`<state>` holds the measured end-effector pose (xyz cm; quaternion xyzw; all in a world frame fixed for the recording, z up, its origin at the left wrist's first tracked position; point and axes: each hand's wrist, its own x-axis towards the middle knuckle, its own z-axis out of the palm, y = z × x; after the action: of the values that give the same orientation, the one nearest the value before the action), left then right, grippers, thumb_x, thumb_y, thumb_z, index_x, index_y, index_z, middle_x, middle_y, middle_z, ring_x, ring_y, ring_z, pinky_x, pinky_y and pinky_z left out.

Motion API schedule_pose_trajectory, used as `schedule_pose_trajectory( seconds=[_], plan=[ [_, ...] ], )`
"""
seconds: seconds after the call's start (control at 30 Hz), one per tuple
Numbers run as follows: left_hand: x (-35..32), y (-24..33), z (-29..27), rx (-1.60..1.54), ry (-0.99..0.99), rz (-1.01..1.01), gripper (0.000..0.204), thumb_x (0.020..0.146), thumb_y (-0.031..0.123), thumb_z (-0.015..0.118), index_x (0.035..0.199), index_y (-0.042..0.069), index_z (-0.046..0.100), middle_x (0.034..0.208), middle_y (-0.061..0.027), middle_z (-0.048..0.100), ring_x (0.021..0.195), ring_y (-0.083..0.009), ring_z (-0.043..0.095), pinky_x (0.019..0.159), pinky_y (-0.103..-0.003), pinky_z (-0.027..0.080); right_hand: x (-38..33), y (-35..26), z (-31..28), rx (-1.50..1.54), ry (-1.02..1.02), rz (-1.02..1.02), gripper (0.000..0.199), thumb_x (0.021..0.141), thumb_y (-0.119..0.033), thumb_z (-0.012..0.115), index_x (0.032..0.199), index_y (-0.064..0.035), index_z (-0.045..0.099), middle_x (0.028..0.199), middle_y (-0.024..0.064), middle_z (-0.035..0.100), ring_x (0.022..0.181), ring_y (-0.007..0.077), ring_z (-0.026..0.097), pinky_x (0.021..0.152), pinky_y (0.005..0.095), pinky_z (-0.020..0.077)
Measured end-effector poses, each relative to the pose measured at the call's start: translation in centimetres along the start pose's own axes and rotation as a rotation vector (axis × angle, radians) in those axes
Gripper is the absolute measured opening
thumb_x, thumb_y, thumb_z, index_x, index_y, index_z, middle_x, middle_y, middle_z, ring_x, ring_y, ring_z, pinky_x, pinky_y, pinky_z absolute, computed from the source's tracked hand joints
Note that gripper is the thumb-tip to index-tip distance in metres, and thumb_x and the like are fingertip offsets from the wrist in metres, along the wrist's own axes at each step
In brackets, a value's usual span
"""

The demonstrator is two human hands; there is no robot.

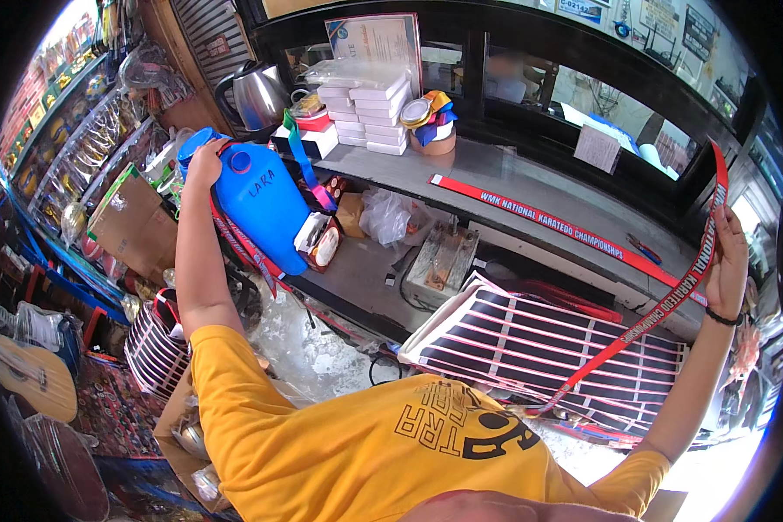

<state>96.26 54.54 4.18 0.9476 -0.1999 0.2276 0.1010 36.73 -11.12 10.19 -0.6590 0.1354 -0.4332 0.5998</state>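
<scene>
On the left, my left hand [205, 164] is closed at the top of a blue plastic jug [261, 204] by its cap and handle. The exact grip is partly hidden. Far right, my raised right hand [727, 265] holds a long red printed ribbon [648, 322]. One end of it sticks up above the fingers; the rest slants down toward my shirt. A second stretch of red ribbon [539, 217] lies flat along the grey counter [496, 174] and runs toward my right hand. More red ribbon [242, 246] hangs beside the jug.
Stacked white boxes [381, 113], a steel kettle [254, 94] and a tub of coloured ribbons [432, 130] stand on the counter. Below are a plastic bag [391, 217], a metal device [442, 261] and a black-and-white striped bundle [531, 348]. Packed shelves and a guitar [35, 374] line the left.
</scene>
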Motion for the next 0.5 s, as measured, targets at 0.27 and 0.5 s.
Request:
schedule_pose_trajectory(
  seconds=[0.27, 0.5],
  plan=[
    [-0.5, 7.4, -3.5, -0.194, 0.365, 0.13, 0.052, 0.085, -0.005, 0.048, 0.133, 0.011, 0.057, 0.135, -0.0186, 0.056, 0.129, -0.0355, 0.049, 0.108, -0.039, 0.038, -2.3, -2.0, 5.4, -0.072, -0.149, 0.079, 0.026, 0.099, -0.022, 0.058, 0.116, -0.002, 0.058, 0.08, -0.0038, 0.057, 0.065, 0.001, 0.052, 0.058, 0.0155, 0.0411],
    [-8.5, 32.5, -9.4, -1.19, -0.116, 0.413, 0.053, 0.101, 0.039, 0.049, 0.143, 0.006, 0.045, 0.137, -0.011, 0.056, 0.12, -0.0226, 0.056, 0.101, -0.036, 0.044, -4.4, -1.0, 15.7, -0.418, -0.613, -0.059, 0.022, 0.096, -0.019, 0.061, 0.106, 0.0005, 0.063, 0.088, -0.0042, 0.06, 0.071, 0.0007, 0.05, 0.06, 0.0174, 0.0403]
  ],
)
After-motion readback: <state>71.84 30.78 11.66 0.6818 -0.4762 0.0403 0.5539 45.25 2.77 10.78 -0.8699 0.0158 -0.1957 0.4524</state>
